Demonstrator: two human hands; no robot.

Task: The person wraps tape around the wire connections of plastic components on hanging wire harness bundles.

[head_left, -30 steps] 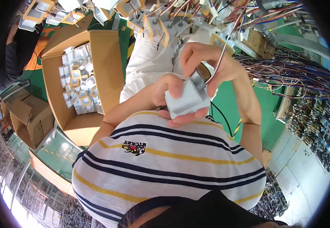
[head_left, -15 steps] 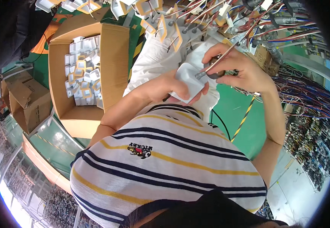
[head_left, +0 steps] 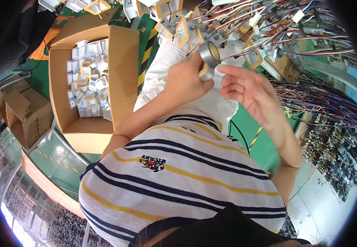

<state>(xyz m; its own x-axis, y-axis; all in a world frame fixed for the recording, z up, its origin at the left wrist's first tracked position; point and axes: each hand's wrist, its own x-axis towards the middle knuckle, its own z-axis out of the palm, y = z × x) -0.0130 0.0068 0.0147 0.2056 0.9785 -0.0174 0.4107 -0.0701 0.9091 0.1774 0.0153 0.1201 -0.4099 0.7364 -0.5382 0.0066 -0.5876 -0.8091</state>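
Tape roll (head_left: 205, 56), grey with a tan core, clamped in the left hand (head_left: 185, 79) well to the right of the cardboard box's (head_left: 123, 78) right edge; the right hand (head_left: 252, 92) hangs just beside it, fingers parted, apparently empty. I judge that a steady roll and right fingertips close to the tape suit this handling best. Hidden from me are the left palm, any fingertip contact and whether the grey piece (head_left: 206, 73) below is loose tape.

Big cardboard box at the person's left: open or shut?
Open: the cardboard box has its top uncovered, with many white parts visible inside.
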